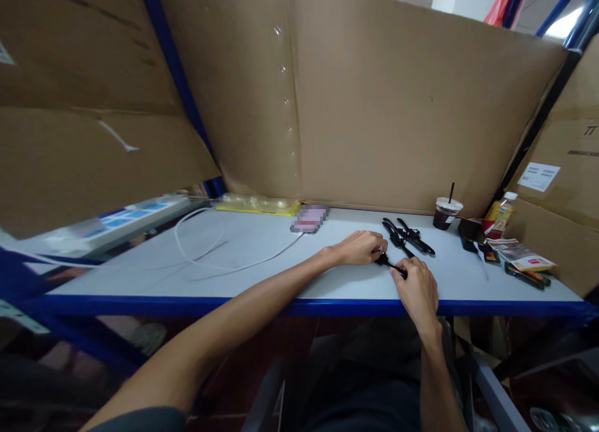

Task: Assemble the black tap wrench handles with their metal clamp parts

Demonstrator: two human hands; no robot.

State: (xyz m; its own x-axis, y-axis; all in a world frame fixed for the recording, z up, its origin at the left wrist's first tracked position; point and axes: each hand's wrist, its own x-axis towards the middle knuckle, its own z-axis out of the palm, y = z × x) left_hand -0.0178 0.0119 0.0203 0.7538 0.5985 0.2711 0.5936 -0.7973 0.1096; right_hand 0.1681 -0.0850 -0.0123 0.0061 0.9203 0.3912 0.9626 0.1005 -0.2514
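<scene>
Both my hands are over the front right part of the white table (262, 241). My left hand (362, 247) is closed on one end of a slim black piece (390, 265) that looks like a bundled cable; its exact kind is too small to make out. My right hand (418, 288) pinches the other end, so the piece stretches between the two hands just above the tabletop. Right behind them lie several similar black bundles (412, 235), partly overlapping. My fingers hide part of the held piece.
A phone (309, 220) with a white charging cable (253, 265) lies at the back, beside a yellow-edged plastic tray (257, 205). On the right are a drink cup (447, 215), a bottle (501, 216), a black container (470, 235) and packets (524, 256). Cardboard walls (374, 107) surround the table.
</scene>
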